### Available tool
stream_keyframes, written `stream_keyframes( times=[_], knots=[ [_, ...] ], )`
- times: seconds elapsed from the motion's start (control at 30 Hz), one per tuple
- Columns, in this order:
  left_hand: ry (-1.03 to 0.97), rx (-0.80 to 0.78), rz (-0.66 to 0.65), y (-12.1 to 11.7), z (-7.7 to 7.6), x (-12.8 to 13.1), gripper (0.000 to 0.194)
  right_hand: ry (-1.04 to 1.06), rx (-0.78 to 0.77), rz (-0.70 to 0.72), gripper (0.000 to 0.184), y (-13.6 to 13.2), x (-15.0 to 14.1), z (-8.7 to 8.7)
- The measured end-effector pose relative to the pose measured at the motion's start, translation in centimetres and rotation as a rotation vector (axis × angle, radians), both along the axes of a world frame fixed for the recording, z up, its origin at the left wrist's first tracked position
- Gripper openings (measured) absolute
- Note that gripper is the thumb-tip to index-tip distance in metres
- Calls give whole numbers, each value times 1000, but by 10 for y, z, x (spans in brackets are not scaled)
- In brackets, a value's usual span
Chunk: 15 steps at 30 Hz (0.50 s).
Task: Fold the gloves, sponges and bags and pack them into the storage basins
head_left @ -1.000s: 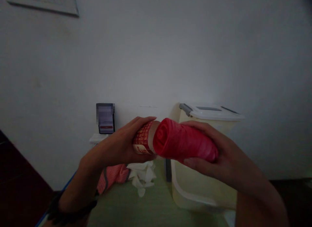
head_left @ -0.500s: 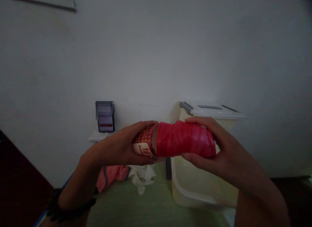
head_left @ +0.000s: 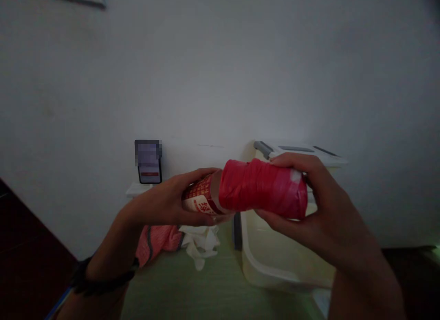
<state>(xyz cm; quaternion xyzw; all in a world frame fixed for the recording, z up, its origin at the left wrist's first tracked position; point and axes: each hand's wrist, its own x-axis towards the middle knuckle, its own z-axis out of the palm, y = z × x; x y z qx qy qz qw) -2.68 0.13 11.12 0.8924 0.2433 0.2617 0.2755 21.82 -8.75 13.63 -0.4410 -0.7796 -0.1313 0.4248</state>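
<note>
My left hand point(head_left: 158, 201) is wrapped round a cylindrical jar point(head_left: 201, 201) with a red and cream label bearing printed characters; the fingers hide its near end. My right hand point(head_left: 321, 214) grips a thick roll of red plastic bags point(head_left: 257, 187), thumb below and fingers above, with a pale patch near its right end. Both things are held sideways in the air over the table, end to end. The roll's left end meets or overlaps the jar's bare right end; whether they touch cannot be made out.
Below my right hand stands an open cream bin point(head_left: 252, 265), with a white and grey lid point(head_left: 309, 157) behind it. On the green table point(head_left: 192, 295) lie a pink cloth point(head_left: 161, 242) and crumpled white tissue point(head_left: 201, 244). A phone point(head_left: 150, 162) leans upright against the wall.
The roll has turned from showing its spiral end to showing its side, and has risen slightly. The jar has turned so more of its cream label shows. Both hands keep their hold.
</note>
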Motion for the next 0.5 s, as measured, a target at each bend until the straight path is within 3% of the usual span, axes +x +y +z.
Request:
stream_keyframes(
  times=[0.23,0.5],
  knots=[
    [-24,-84,-19,0,3,2,76,-58,48,40,61,-1,-4,1],
    [-97,-266,-8,-1,-1,0,82,-139,-29,92,61,4,0,-4]
  ],
)
